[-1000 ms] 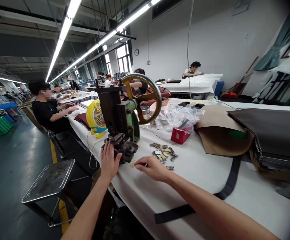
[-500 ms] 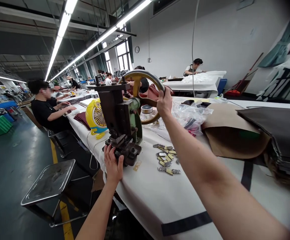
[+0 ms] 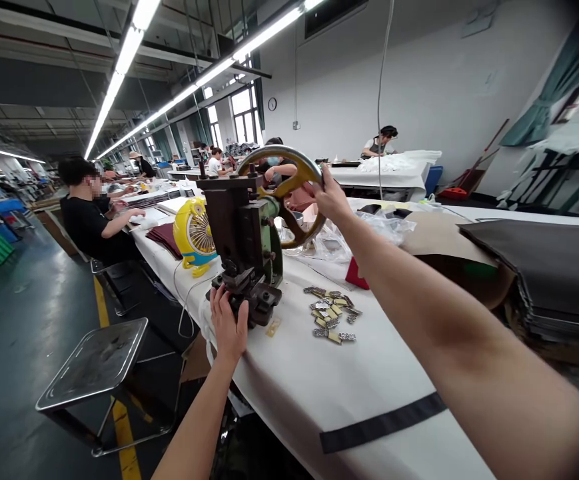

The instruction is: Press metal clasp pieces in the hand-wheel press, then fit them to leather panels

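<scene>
A dark hand press (image 3: 232, 223) with a green side stands on the white-covered table. My right hand (image 3: 332, 197) grips the right rim of its yellow handwheel (image 3: 292, 157), arm stretched forward. At the press's base, my left hand (image 3: 228, 330) has its fingers over the near edge and its thumb against the front, gripping it. Whether a small piece lies under those fingertips is hidden. Several small metal chain pieces with yellow parts (image 3: 334, 310) lie in a loose pile right of the base. Closer to the base is a small tan piece (image 3: 273, 327).
A yellow fan (image 3: 192, 233) stands left of the press. Clear plastic bags (image 3: 389, 227), a red item (image 3: 356, 275) and dark grey sheets (image 3: 544, 260) lie to the right. A metal stool (image 3: 94, 353) is at left. A co-worker in black (image 3: 86, 217) sits further along the table.
The handwheel has turned a little, with my right hand still on its rim. My left hand stays at the base. The view has shifted slightly, and a red item now shows beside my right forearm.
</scene>
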The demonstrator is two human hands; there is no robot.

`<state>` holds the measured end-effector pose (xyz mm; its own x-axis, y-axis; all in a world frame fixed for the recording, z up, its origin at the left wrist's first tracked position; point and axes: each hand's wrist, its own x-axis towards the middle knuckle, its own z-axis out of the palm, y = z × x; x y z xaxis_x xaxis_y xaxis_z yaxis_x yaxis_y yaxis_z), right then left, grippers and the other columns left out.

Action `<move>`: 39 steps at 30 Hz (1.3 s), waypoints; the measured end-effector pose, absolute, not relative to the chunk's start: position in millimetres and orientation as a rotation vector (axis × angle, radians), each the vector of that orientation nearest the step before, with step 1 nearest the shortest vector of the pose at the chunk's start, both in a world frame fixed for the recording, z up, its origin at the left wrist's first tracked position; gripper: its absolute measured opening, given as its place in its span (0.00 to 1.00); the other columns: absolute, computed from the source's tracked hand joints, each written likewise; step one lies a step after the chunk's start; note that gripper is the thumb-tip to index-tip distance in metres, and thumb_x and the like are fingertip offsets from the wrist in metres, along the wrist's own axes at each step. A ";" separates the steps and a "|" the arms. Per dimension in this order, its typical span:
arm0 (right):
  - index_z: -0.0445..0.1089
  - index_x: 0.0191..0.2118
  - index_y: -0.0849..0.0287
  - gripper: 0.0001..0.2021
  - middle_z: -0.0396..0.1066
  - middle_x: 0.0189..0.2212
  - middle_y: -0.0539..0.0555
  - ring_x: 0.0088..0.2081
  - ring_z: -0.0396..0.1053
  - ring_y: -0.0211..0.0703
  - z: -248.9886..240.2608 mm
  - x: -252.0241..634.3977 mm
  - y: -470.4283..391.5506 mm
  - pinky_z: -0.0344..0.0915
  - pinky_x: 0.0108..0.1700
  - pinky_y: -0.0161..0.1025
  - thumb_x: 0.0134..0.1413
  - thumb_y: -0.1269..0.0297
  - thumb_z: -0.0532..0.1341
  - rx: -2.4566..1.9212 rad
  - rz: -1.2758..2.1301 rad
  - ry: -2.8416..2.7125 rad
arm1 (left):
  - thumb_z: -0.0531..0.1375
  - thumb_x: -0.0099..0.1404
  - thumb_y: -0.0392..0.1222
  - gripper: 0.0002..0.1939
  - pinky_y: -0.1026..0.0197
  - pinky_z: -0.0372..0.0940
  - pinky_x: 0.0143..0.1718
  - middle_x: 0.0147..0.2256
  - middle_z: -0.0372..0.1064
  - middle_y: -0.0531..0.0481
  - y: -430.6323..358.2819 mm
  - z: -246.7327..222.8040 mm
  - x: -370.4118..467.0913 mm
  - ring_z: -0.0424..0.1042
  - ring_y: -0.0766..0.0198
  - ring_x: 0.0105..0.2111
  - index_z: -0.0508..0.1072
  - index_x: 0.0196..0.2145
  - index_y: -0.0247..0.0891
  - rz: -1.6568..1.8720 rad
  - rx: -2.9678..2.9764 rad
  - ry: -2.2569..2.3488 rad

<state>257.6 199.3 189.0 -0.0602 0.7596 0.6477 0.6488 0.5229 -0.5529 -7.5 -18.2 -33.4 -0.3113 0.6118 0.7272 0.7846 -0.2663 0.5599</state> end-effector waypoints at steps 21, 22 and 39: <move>0.78 0.41 0.56 0.11 0.77 0.41 0.56 0.44 0.73 0.51 55.1 274.8 -6.4 0.67 0.40 0.38 0.52 0.60 0.69 -1.358 0.238 -2.766 | 0.59 0.61 0.51 0.13 0.46 0.62 0.59 0.49 0.76 0.46 -85.0 -47.3 -33.7 0.71 0.49 0.52 0.73 0.26 0.41 -1.941 -1.047 -2.139; 0.77 0.41 0.57 0.10 0.77 0.41 0.56 0.43 0.73 0.51 44.5 278.4 -12.3 0.66 0.40 0.38 0.53 0.61 0.68 -1.346 0.248 -2.755 | 0.59 0.61 0.52 0.13 0.44 0.62 0.59 0.49 0.76 0.46 -101.8 -63.0 -43.7 0.71 0.47 0.52 0.73 0.26 0.41 -1.828 -1.077 -2.217; 0.69 0.42 0.58 0.15 0.74 0.33 0.53 0.33 0.73 0.45 2.1 270.4 -25.4 0.71 0.39 0.43 0.54 0.53 0.65 -0.848 1.359 -1.649 | 0.61 0.67 0.53 0.24 0.59 0.71 0.38 0.45 0.76 0.43 -88.2 -12.0 125.9 0.75 0.61 0.34 0.72 0.56 0.39 -2.094 -2.304 -2.200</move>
<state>270.4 -25.4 2.1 -0.4392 0.8818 0.1718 -0.0002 0.1912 -0.9816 125.9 -88.2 -12.0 -0.1323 0.9633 0.2335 0.2810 -0.1894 0.9408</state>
